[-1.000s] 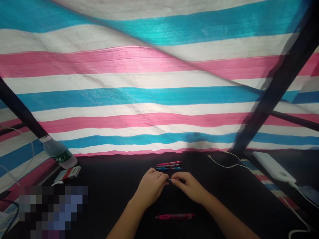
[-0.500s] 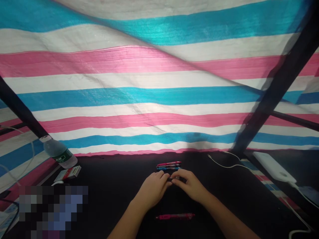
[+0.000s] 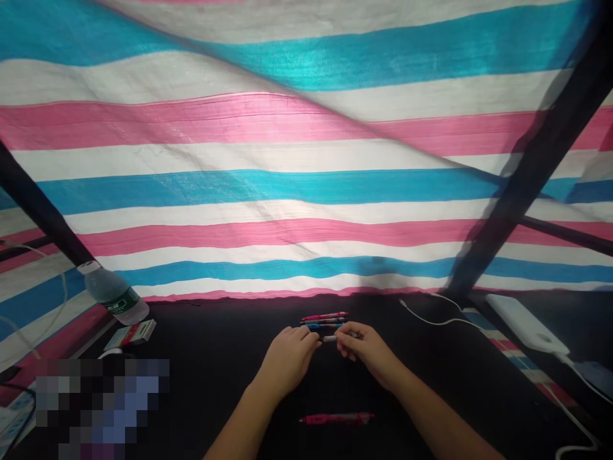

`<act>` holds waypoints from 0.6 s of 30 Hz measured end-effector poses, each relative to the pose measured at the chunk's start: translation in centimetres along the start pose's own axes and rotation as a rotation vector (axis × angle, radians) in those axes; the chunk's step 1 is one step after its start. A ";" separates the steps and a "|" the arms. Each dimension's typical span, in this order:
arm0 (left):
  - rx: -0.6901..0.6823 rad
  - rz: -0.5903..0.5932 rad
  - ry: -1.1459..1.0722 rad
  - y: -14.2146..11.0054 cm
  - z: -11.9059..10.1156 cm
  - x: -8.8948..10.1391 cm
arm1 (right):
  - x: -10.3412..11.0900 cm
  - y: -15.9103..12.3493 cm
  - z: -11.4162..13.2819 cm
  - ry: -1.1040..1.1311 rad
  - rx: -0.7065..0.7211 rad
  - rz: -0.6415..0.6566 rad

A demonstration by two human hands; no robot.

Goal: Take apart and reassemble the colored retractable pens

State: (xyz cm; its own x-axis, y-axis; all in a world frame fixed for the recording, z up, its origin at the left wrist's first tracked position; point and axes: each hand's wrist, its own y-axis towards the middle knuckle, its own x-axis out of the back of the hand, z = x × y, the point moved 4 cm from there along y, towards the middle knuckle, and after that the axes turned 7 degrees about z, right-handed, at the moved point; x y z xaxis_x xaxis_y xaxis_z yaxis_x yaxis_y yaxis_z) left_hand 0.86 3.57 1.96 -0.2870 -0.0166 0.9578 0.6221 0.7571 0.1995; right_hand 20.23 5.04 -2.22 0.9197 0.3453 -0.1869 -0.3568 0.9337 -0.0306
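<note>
Between my two hands is a slim pen (image 3: 329, 338) with a pale, shiny section showing. My left hand (image 3: 290, 359) is closed, its fingertips pinching the pen's left end. My right hand (image 3: 368, 350) is closed around the right part, which the fingers mostly hide. Just beyond my fingers lie a red pen (image 3: 324, 316), a grey pen (image 3: 322, 321) and a blue pen (image 3: 313, 326), side by side. Nearer to me, a pink pen (image 3: 336, 419) rests crosswise on the black tabletop (image 3: 215, 358).
At the left are a tilted water bottle (image 3: 115, 297), a small white and red box (image 3: 129, 334) and a blurred-out patch. On the right lie a white power bank (image 3: 527, 324) and a white cable (image 3: 440, 319). Striped sheeting (image 3: 287, 185) and dark poles (image 3: 517, 185) enclose the table.
My right hand has shifted slightly away from my left, opening a gap where the pen's pale section now shows. The pens on the table have stayed put.
</note>
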 end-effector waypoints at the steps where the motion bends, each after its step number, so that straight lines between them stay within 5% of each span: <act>1: 0.006 -0.023 0.015 0.0 0.2 0.1 | 0.0 0.0 -0.1 0.078 -0.012 -0.002; 7: 0.102 -0.192 -0.288 -0.4 0.9 1.3 | 0.5 -0.2 -0.6 0.486 -0.152 -0.065; 14: 0.339 -0.294 -1.590 0.9 0.5 -2.0 | 0.5 -0.1 -0.1 0.475 -0.041 -0.105; 18: 0.381 -0.196 -1.982 1.3 -0.6 -3.0 | 0.0 -0.3 0.7 0.283 0.089 -0.113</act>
State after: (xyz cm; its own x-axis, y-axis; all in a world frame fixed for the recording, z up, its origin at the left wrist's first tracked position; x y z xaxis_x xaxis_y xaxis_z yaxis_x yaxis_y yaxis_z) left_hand 2.95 4.19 -0.55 -0.7267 0.2958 -0.6200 0.4107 0.9105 -0.0470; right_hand 20.43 4.82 -1.48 0.8661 0.2107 -0.4533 -0.2281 0.9735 0.0166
